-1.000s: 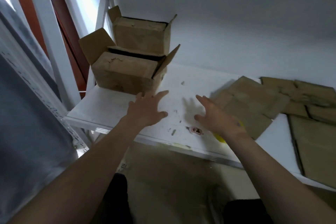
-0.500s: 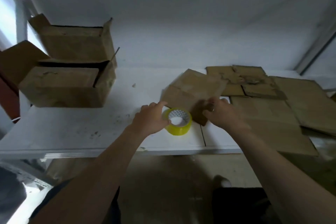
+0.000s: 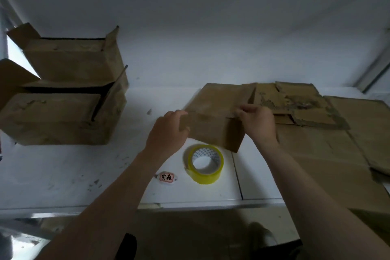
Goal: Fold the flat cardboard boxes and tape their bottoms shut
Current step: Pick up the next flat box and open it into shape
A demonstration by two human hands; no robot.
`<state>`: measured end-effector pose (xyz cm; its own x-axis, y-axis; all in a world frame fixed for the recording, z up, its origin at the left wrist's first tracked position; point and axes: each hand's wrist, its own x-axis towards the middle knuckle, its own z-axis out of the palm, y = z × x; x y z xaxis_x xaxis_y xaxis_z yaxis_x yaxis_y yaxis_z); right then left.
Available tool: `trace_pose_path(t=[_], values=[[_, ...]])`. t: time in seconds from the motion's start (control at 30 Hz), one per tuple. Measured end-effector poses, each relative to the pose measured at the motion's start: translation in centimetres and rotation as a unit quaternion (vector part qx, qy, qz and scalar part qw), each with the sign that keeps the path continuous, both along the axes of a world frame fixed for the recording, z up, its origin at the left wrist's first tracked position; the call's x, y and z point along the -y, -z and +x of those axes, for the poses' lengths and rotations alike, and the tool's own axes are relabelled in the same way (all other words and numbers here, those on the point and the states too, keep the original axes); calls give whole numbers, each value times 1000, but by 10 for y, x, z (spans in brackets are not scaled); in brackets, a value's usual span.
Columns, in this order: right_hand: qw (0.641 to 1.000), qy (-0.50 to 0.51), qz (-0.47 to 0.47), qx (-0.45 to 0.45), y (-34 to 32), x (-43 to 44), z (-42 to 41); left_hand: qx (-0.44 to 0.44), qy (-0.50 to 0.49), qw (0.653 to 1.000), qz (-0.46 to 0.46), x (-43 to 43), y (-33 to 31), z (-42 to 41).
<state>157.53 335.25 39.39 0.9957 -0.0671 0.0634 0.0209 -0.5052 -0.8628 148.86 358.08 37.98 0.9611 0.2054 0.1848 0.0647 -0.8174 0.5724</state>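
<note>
A small oval white tag (image 3: 166,177) lies near the front edge of the white tabletop (image 3: 63,171). It carries two red Chinese characters, too blurred to read with certainty. Just to its right sits a roll of yellow tape (image 3: 205,178), lying flat, with a dotted print on the inside of its core.

Behind the tape, about mid-tabletop, is the flat cardboard box (image 3: 213,120): plain brown, scuffed, unprinted, with a slit between its flaps on the right. The left hand (image 3: 166,135) grips its left edge, fingers curled over the board. The right hand (image 3: 258,124) pinches it at the flap slit, fingers bent.

At the right side of the tabletop lies a pile of flat cardboard (image 3: 320,143), its topmost sheet torn and peeling at the surface. At the left edge stand two folded boxes, the upper box (image 3: 69,59) set on the lower box (image 3: 57,120), both with flaps open.
</note>
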Motion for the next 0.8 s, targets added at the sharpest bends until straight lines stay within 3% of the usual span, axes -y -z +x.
trace_pose_path(t=[0.1,0.23,0.4,0.5,0.7,0.8], values=[[998,-6,60,32,-11,-19,-1,89,-20,995,-34,-7,-10,4],[986,-51,12,161,-25,-49,-18,131,-21,978,-159,-14,-26,6],[918,-159,-99,350,-27,-87,-45,134,-34,951,-277,-16,-42,7],[879,-176,-120,427,-27,-100,-54,143,-70,932,-326,-20,-49,5],[834,-244,-135,476,-29,-103,-61,157,-138,934,-290,-30,-52,-4],[856,-188,-166,451,-35,-91,-55,181,-156,944,-229,-36,-48,-8]])
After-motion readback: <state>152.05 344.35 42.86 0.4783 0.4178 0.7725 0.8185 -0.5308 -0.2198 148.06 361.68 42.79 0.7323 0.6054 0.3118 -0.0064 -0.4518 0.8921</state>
